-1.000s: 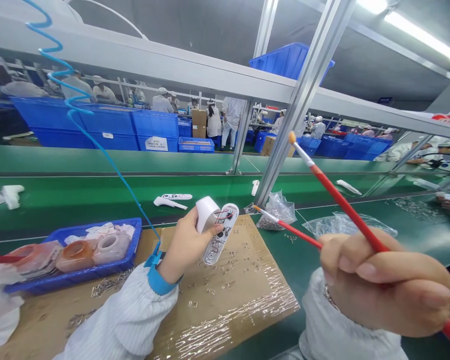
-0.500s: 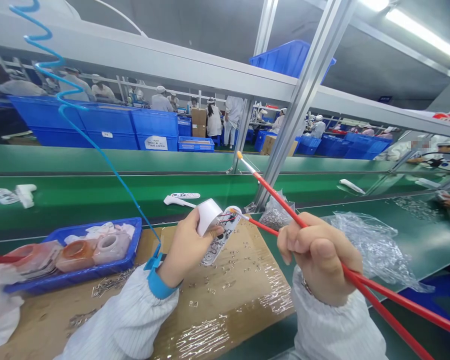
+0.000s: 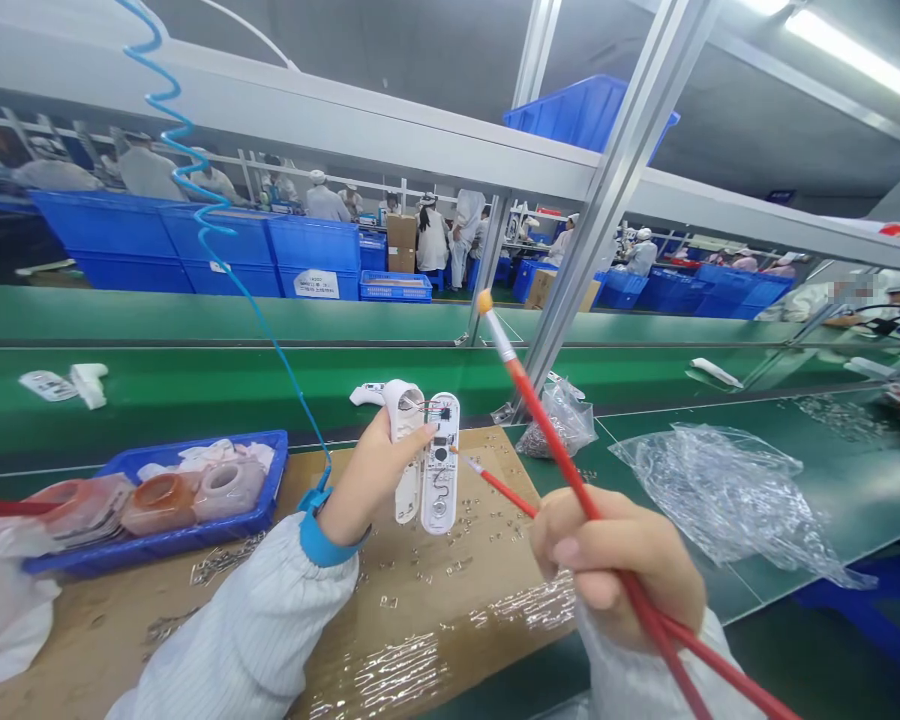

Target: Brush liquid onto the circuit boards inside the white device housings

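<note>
My left hand (image 3: pixel 367 478) is closed on a white handheld device (image 3: pixel 426 462), its two halves opened out with a circuit board and thin wires showing. A blue wrist strap (image 3: pixel 316 530) with a coiled blue cord sits on that wrist. My right hand (image 3: pixel 621 565) grips two red-handled brushes: one brush (image 3: pixel 546 428) points up with an orange tip, the other brush (image 3: pixel 496 484) reaches left, its tip just beside the device's circuit board.
A cardboard sheet (image 3: pixel 450 600) strewn with small metal clips covers the bench. A blue tray (image 3: pixel 161 500) of tape rolls lies left. Clear plastic bags (image 3: pixel 709 490) lie right. Green conveyor belts (image 3: pixel 195 385) carry white parts. A slanted metal post (image 3: pixel 607 200) stands ahead; workers beyond.
My left hand turned the device upright so the board faces me. My right hand moved left and down, bringing the lower brush tip beside the board.
</note>
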Demonstrator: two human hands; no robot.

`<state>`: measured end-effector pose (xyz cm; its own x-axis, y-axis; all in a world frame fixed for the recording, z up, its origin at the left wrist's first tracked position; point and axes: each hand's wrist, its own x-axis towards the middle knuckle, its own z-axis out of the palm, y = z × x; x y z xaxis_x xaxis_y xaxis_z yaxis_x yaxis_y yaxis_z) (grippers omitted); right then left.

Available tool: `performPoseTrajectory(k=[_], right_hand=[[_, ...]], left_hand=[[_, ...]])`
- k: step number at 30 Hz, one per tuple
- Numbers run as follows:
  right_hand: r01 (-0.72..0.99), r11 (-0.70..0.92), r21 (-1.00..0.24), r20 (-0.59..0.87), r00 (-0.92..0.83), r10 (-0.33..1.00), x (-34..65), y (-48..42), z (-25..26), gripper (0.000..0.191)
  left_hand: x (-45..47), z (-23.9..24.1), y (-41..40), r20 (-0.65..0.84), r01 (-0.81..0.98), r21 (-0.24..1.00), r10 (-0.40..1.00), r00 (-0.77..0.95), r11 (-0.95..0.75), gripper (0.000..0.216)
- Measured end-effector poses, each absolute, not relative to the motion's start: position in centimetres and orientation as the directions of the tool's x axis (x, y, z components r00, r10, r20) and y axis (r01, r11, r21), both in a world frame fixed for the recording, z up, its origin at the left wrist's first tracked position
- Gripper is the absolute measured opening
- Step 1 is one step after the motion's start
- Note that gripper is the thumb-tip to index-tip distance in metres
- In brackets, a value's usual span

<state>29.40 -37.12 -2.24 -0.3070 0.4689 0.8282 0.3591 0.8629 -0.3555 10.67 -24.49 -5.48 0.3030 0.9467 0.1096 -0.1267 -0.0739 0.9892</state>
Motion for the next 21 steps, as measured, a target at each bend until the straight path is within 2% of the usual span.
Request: performPoseTrajectory(k=[3, 9, 14, 19, 21], right_hand=[[0.307, 0.903, -0.300, 0.861, -0.321, 0.395, 27.8, -36.5, -2.2, 0.018], [0.409, 0.889, -0.204, 0.801, -0.452, 0.392, 27.0, -36.1, -1.4, 0.022], [0.359, 0.921, -0.152, 0.780, -0.529, 0.335, 26.9, -35.0, -1.4, 0.026], [0.351, 0.914, -0.205, 0.735, -0.561, 0.381, 26.5, -34.5, -1.9, 0.028], [0.296, 0.926, -0.234, 0.779, -0.513, 0.360, 26.7, -34.9, -2.2, 0.027]], left_hand=[[10.8, -5.3, -24.7, 0.121, -0.124, 0.989, 0.945, 0.304, -0.086, 0.044], [10.9, -5.1, -25.1, 0.153, -0.126, 0.984, 0.950, 0.272, -0.123, 0.042], [11.0, -5.4, -25.0, 0.176, -0.027, 0.984, 0.966, 0.192, -0.174, 0.043], [10.7, -4.6, -24.9, 0.210, 0.035, 0.975, 0.955, 0.211, -0.222, 0.036], [10.5, -4.4, -24.9, 0.209, 0.024, 0.976, 0.958, 0.195, -0.218, 0.038]])
